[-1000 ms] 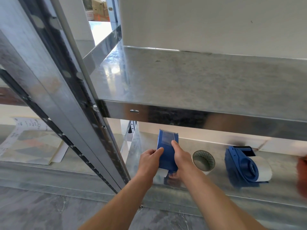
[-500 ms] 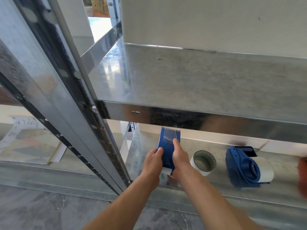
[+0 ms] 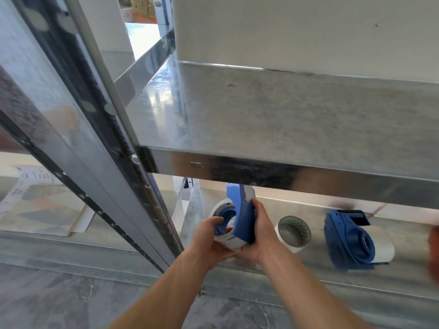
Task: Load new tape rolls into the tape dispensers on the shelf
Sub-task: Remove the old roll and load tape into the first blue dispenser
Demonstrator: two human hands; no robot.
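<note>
I hold a blue tape dispenser (image 3: 242, 214) with a white tape roll (image 3: 229, 241) on its hub, above the lower metal shelf (image 3: 308, 269). My left hand (image 3: 209, 238) grips the roll and blue hub from the left. My right hand (image 3: 259, 233) grips the dispenser's blue body from the right. A loose white tape roll (image 3: 293, 233) lies on the shelf just right of my hands. Farther right lies a second blue dispenser (image 3: 351, 241) with a white roll in it.
The upper metal shelf (image 3: 285, 119) juts out right above my hands, its front lip close to the dispenser's top. A slanted metal upright (image 3: 99, 148) stands to the left. Papers (image 3: 40, 205) lie on the floor at left. A blurred red thing (image 3: 433, 252) sits at the right edge.
The dispenser has turned in my hands, so its side with the white roll and blue hub now faces me. My left hand has shifted onto the roll.
</note>
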